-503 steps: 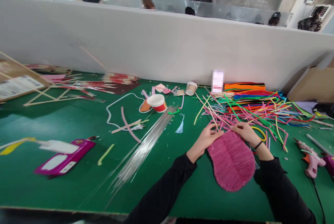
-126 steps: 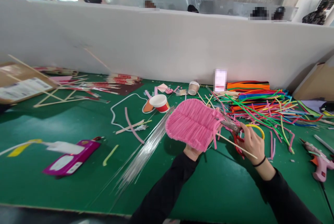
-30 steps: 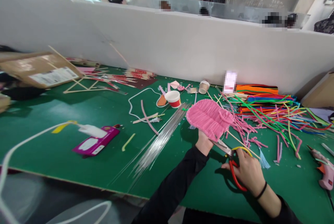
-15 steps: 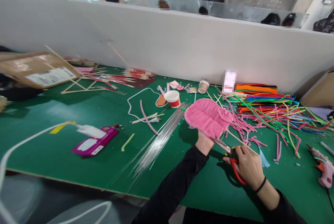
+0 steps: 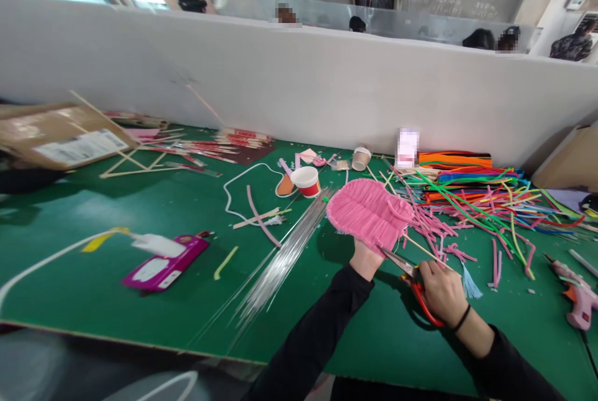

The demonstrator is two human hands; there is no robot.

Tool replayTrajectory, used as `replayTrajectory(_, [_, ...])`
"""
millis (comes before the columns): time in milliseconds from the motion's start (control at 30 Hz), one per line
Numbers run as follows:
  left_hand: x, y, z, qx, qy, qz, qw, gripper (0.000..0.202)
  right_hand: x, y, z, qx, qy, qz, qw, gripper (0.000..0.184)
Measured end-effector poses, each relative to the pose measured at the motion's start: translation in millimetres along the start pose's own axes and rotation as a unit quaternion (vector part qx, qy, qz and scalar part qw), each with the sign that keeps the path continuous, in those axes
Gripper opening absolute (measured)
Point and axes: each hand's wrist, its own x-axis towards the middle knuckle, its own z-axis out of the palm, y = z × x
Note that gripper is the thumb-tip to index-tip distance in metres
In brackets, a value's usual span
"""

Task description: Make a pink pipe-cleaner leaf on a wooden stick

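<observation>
My left hand holds up a pink fan-shaped piece made of pipe cleaners from below, above the green table. My right hand grips red-handled scissors, whose blades point at the lower edge of the pink piece. A thin wooden stick runs from the pink piece past my right fingers. A light blue tassel lies just right of that hand.
A heap of coloured pipe cleaners fills the right back. A bundle of thin metal wires lies left of my arm. A red-and-white paper cup, a magenta packet and a pink glue gun sit on the green table.
My right hand has closed the scissors further at the pink piece's lower edge; the yellow loop seen by the handles a second ago is out of sight. The view has shifted slightly.
</observation>
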Motion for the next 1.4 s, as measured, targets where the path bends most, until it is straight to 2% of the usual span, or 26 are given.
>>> replayTrajectory(100, [-3, -2, 6.0, 0.025, 0.054, 0.029, 0.998, 0.049, -1, 0, 3, 0.003, -0.025, 0.008, 1.0, 0.027])
replayTrajectory(167, [-4, -3, 10.5, 0.036, 0.049, 0.034, 0.998, 0.05, 0, 1, 3, 0.0, -0.035, 0.013, 0.999, 0.026])
replayTrajectory(300, [-3, 0, 15.1, 0.047, 0.028, 0.051, 0.997, 0.048, 2, 3, -3, -0.014, -0.037, 0.027, 0.999, 0.043])
replayTrajectory(467, [-2, 9, 16.2, 0.047, 0.038, 0.081, 0.995, 0.045, 1, 2, -9, -0.008, -0.02, 0.034, 0.999, 0.067])
replayTrajectory(633, [-4, 7, 18.7, 0.051, 0.066, 0.063, 0.995, 0.044, 1, -9, -11, -0.001, -0.035, 0.068, 0.997, 0.079])
replayTrajectory(700, [-5, 4, 18.5, 0.047, 0.065, 0.059, 0.995, 0.043, 3, -13, -13, -0.007, -0.041, 0.081, 0.996, 0.079])
replayTrajectory(833, [-6, 0, 16.0, 0.038, 0.023, 0.052, 0.998, 0.038, 9, -12, -14, -0.008, -0.042, 0.088, 0.995, 0.077])
replayTrajectory(967, [-4, 1, 12.7, 0.049, 0.021, 0.056, 0.997, 0.036, 13, -8, -14, -0.009, -0.04, 0.069, 0.997, 0.076])
replayTrajectory(1100, [-1, 2, 10.1, 0.066, 0.002, 0.03, 0.997, 0.034, 13, -6, -16, -0.022, -0.051, 0.052, 0.997, 0.076])
replayTrajectory(1300, [-2, 3, 13.7, 0.068, 0.048, 0.028, 0.996, 0.035, 13, -5, -19, 0.009, -0.063, 0.036, 0.997, 0.077])
replayTrajectory(1400, [-4, 4, 16.0, 0.052, 0.05, 0.02, 0.997, 0.037, 12, -5, -17, 0.026, -0.051, 0.029, 0.998, 0.074])
